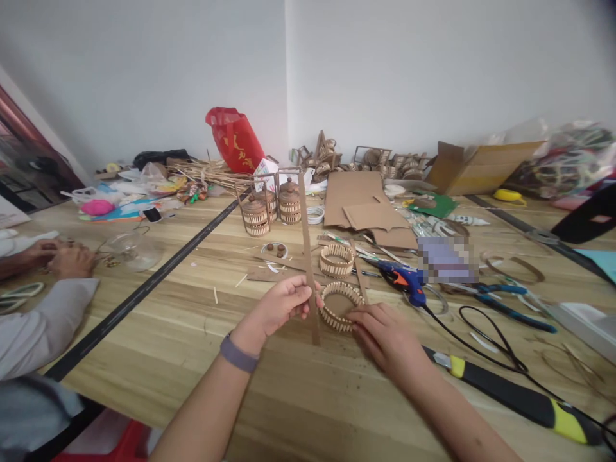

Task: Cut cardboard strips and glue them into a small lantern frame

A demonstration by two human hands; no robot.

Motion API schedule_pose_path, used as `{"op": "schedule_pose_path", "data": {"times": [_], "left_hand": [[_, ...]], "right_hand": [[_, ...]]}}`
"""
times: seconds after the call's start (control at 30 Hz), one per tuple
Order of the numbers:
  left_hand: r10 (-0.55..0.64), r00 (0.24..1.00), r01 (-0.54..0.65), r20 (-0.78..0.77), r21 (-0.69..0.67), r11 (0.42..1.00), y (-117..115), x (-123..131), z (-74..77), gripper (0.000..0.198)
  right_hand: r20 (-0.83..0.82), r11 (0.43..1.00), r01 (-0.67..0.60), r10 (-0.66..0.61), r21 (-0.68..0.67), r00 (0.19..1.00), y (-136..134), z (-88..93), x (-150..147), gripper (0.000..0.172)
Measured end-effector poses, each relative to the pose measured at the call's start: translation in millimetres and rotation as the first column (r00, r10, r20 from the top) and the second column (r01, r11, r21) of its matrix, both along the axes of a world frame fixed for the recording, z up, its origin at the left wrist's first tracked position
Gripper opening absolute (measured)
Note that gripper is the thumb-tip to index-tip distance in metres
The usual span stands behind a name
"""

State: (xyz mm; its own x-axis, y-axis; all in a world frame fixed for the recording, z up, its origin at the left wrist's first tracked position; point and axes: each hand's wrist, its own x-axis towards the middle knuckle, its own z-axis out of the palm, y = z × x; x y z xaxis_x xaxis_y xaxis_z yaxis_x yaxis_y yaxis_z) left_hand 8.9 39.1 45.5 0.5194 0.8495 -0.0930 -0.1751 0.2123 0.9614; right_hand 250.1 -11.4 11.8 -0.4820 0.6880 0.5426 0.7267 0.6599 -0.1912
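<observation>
Slatted ring: the nearer ring [338, 322] sits on the desk [192, 346], toward its near edge, between both hands.
Right hand: [387, 337] fingers bent close together against the ring's right rim; whether they pinch it, I cannot tell.
Left hand: [283, 305] closed, thumb and fingers pinching a brown strip [307, 247] just left of the ring, its length pointing toward the far edge.
Second ring: a similar slatted ring [337, 268] just beyond the first.
Right side of desk: blue glue gun [409, 287], blue-handled pliers [517, 312], and a black-and-yellow knife [505, 399] nearer the near edge.
Beyond the rings: cardboard sheets [353, 192]; left of them, lidded slatted pots [290, 206].
Far edge: red bag [240, 144]; open cardboard box [486, 168] toward the far right corner.
Left edge: another person's hands [72, 258] near a clear bowl [137, 252].
</observation>
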Motion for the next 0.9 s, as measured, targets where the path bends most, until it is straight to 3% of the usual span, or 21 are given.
{"op": "schedule_pose_path", "data": {"times": [0.2,0.43,0.57,0.7,0.8,0.9], "left_hand": [[-0.003,1.0,0.003,0.003,0.058,0.998,-3,9,-1.6,0.053],[0.142,0.985,-0.114,-0.102,0.241,0.964,-17,33,-5.4,0.034],[0.119,0.976,-0.054,-0.18,0.331,0.942,-29,49,-0.5,0.025],[0.05,0.964,0.058,-0.263,0.385,0.921,-30,51,8.5,0.017],[0.099,0.893,0.17,-0.439,0.532,0.829,-20,40,10.8,0.026],[0.239,0.758,0.351,-0.606,0.689,0.635,-10,28,3.8,0.032]], "right_hand": [[-0.032,0.997,0.016,-0.019,-0.076,0.999,-1,-1.2,-1,0.023],[-0.186,0.997,0.017,-0.031,-0.078,0.982,-10,5.7,-8,0.02],[-0.249,0.975,-0.001,-0.056,-0.222,0.967,-15,9.3,-14,0.014],[-0.324,0.929,0.017,-0.146,-0.371,0.935,-18,10.0,-16,0.022],[-0.363,0.907,0.049,-0.217,-0.418,0.906,-16,10.4,-10,0.022],[-0.37,0.916,0.076,-0.233,-0.394,0.899,-12,10.5,-3,0.019]]}}
